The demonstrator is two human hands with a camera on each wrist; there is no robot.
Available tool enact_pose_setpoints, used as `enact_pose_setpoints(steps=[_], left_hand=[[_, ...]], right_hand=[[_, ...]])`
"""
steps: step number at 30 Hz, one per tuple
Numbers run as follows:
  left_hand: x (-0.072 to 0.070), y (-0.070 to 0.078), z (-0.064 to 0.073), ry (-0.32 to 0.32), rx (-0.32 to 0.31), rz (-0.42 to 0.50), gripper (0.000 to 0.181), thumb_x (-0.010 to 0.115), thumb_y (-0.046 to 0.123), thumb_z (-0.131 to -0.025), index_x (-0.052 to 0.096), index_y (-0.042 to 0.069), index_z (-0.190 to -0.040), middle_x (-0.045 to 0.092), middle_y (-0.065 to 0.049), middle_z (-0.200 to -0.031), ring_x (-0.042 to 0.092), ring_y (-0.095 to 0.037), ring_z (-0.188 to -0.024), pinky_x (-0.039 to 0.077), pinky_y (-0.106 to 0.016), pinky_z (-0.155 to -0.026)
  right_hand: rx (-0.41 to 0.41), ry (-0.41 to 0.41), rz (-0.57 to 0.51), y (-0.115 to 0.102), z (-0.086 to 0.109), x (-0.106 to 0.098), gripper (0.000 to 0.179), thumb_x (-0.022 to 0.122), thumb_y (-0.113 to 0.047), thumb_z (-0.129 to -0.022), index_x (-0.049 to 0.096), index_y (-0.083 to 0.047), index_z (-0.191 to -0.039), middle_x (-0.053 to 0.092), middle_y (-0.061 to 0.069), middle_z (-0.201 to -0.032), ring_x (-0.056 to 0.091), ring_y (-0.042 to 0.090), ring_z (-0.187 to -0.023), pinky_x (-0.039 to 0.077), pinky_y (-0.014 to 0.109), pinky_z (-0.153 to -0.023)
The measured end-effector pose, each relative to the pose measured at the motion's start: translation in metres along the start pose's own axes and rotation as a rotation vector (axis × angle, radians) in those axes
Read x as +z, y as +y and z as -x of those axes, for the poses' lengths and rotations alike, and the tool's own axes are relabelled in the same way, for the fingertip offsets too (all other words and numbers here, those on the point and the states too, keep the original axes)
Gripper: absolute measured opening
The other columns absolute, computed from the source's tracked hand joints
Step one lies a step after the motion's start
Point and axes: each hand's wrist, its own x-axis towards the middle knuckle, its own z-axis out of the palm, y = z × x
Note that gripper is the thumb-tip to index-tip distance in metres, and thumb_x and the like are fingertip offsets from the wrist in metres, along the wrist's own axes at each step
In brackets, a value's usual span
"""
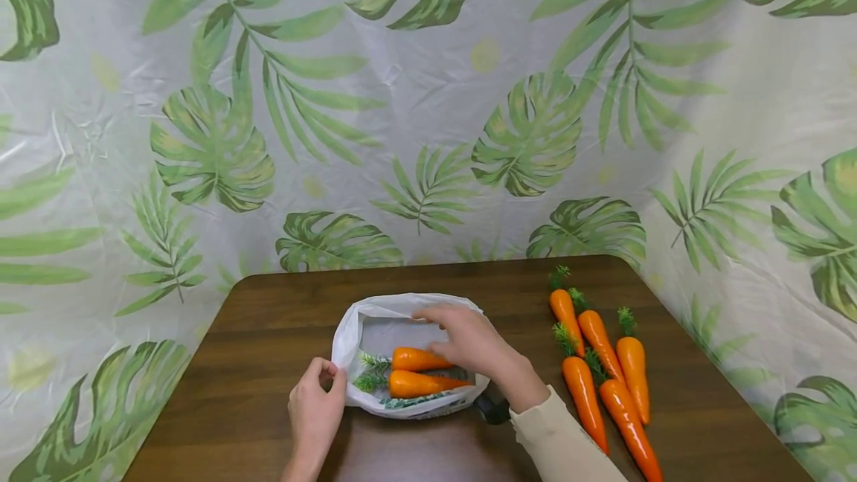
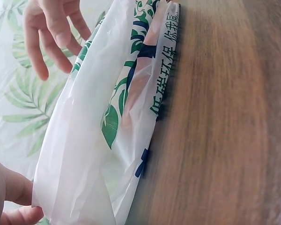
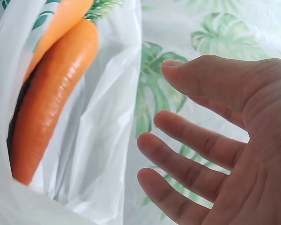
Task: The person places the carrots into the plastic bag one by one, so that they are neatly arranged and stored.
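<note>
A white plastic bag (image 1: 346, 341) with green leaf print lies with its mouth spread wide on the table. Two orange carrots (image 1: 422, 384) with green tops rest side by side inside it, tops toward the left. My left hand (image 1: 318, 404) pinches the bag's left rim between thumb and finger; the left wrist view shows these fingertips at the bag's edge. Over the right side of the bag's mouth hovers my right hand (image 1: 472, 341), fingers spread and loosely bent, holding nothing. In the right wrist view, the carrots (image 3: 56, 98) lie apart from that hand's fingers.
Several more carrots (image 1: 597, 341) with green tops lie in a loose group on the right of the brown wooden table (image 1: 268, 333). Behind the table hangs a leaf-patterned sheet (image 1: 428, 95), which also runs along both sides.
</note>
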Motion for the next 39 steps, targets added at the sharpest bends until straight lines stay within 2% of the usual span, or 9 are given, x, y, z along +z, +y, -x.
enact_pose_setpoints(steps=[4,14,19,23,29,33,39], left_hand=[[0.0,0.0,0.0,0.0,0.006,0.001,0.013,0.073,0.012,-0.087,0.061,0.016,-0.08,0.072,-0.002,-0.081,0.07,-0.033,-0.086,0.047,-0.054,-0.075],[-0.001,-0.001,0.0,-0.007,-0.001,0.007,0.013,0.072,0.013,-0.088,0.061,0.016,-0.081,0.073,-0.002,-0.083,0.07,-0.033,-0.088,0.046,-0.054,-0.076],[-0.001,-0.001,-0.001,-0.001,0.006,0.017,0.013,0.073,0.013,-0.087,0.061,0.016,-0.081,0.074,-0.004,-0.085,0.071,-0.034,-0.09,0.046,-0.055,-0.077],[-0.001,-0.001,-0.001,-0.001,0.006,0.016,0.013,0.073,0.012,-0.087,0.061,0.015,-0.081,0.075,-0.005,-0.087,0.071,-0.035,-0.091,0.046,-0.056,-0.077],[-0.001,0.0,-0.002,-0.005,-0.005,0.02,0.013,0.072,0.013,-0.088,0.061,0.016,-0.082,0.075,-0.005,-0.088,0.07,-0.035,-0.092,0.046,-0.055,-0.078],[-0.001,0.0,-0.001,-0.008,-0.008,0.023,0.012,0.072,0.013,-0.088,0.061,0.016,-0.082,0.075,-0.005,-0.089,0.07,-0.035,-0.093,0.046,-0.055,-0.078],[0.0,-0.003,-0.001,0.0,-0.004,0.018,0.012,0.072,0.012,-0.087,0.061,0.015,-0.082,0.075,-0.004,-0.087,0.071,-0.035,-0.092,0.046,-0.055,-0.077]], right_hand=[[0.026,0.022,-0.033,0.0,0.007,-0.007,0.051,0.077,-0.022,-0.089,0.061,-0.028,-0.137,0.063,-0.007,-0.132,0.063,0.012,-0.098,0.052,0.034,-0.078],[0.097,0.116,-0.055,0.008,0.025,-0.017,0.053,0.08,-0.023,-0.086,0.062,-0.032,-0.135,0.063,-0.011,-0.127,0.061,0.01,-0.095,0.051,0.033,-0.073],[0.147,0.159,-0.041,0.018,0.036,-0.021,0.054,0.082,-0.023,-0.084,0.063,-0.033,-0.134,0.064,-0.015,-0.116,0.06,0.009,-0.092,0.049,0.031,-0.068],[0.189,0.175,-0.045,0.029,0.047,-0.025,0.055,0.083,-0.023,-0.084,0.063,-0.031,-0.134,0.065,-0.012,-0.112,0.061,0.016,-0.094,0.048,0.031,-0.067],[0.209,0.211,-0.011,0.049,0.063,-0.033,0.053,0.083,-0.021,-0.084,0.064,-0.024,-0.134,0.068,-0.004,-0.113,0.062,0.018,-0.093,0.052,0.035,-0.07],[0.229,0.215,0.014,0.062,0.075,-0.038,0.054,0.083,-0.021,-0.083,0.064,-0.025,-0.133,0.068,-0.002,-0.115,0.066,0.023,-0.098,0.054,0.041,-0.077],[0.275,0.217,0.051,0.078,0.095,-0.043,0.056,0.084,-0.025,-0.082,0.062,-0.028,-0.134,0.066,-0.005,-0.118,0.064,0.019,-0.097,0.053,0.04,-0.074]])
